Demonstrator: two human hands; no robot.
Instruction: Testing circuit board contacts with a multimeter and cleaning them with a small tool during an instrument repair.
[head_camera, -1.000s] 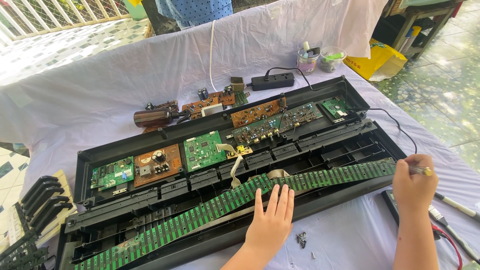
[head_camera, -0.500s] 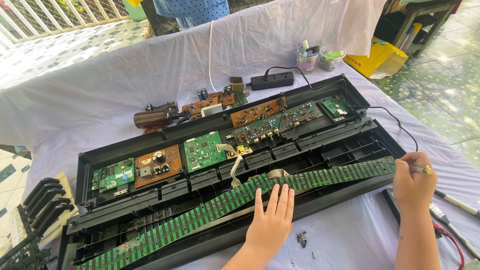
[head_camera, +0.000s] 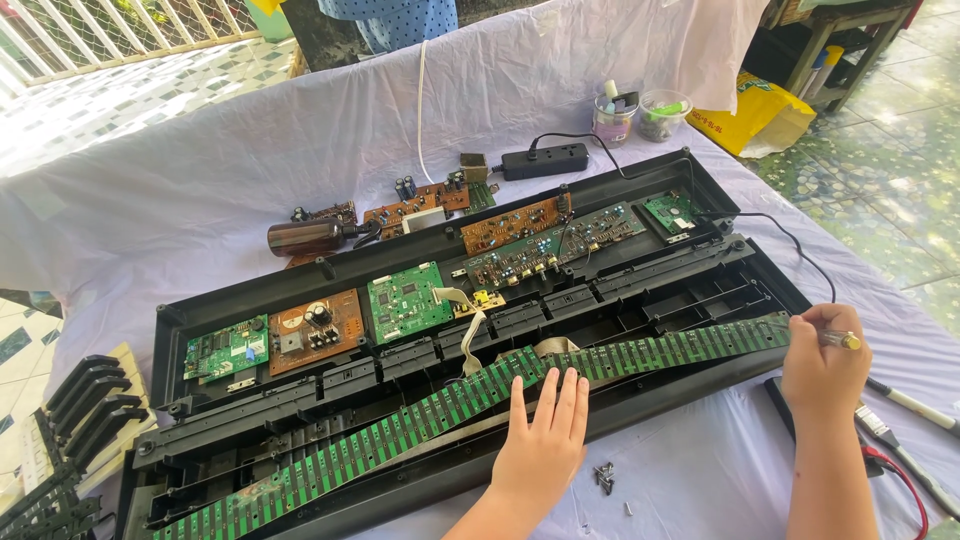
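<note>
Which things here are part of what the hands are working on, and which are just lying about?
In hand: left hand flat on long green contact board; right hand holding screwdriver; open black keyboard case.
Lying about: power strip, brown bottle, plastic cups, loose screws.

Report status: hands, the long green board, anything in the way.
Left hand flat on long green board. Right hand grips screwdriver at its right end. Loose screws beside left hand.

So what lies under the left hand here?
The left hand presses flat on the long green contact strip, which spans the open black keyboard case. The strip beneath the palm is covered.
</note>
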